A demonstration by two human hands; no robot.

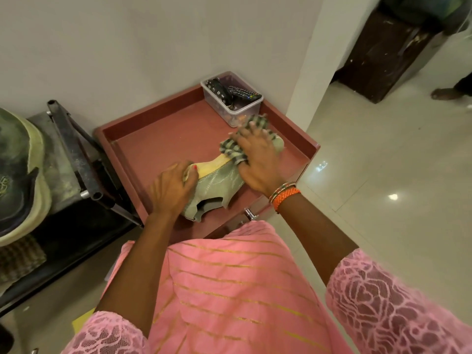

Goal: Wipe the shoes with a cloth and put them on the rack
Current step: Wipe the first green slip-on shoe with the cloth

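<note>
A person in a pink top leans over a reddish tabletop point(158, 139) with a raised rim. The left hand point(172, 187) grips the heel of a pale green shoe point(217, 178) lying on its side on the tabletop. The right hand point(258, 162), with orange bangles at the wrist, presses a checked cloth point(233, 149) against the shoe's toe, fingers curled into the cloth. Behind, in the corner, a clear box point(238, 108) holds a remote. At left, a dark metal rack point(76, 154) carries another shoe point(20, 175).
</note>
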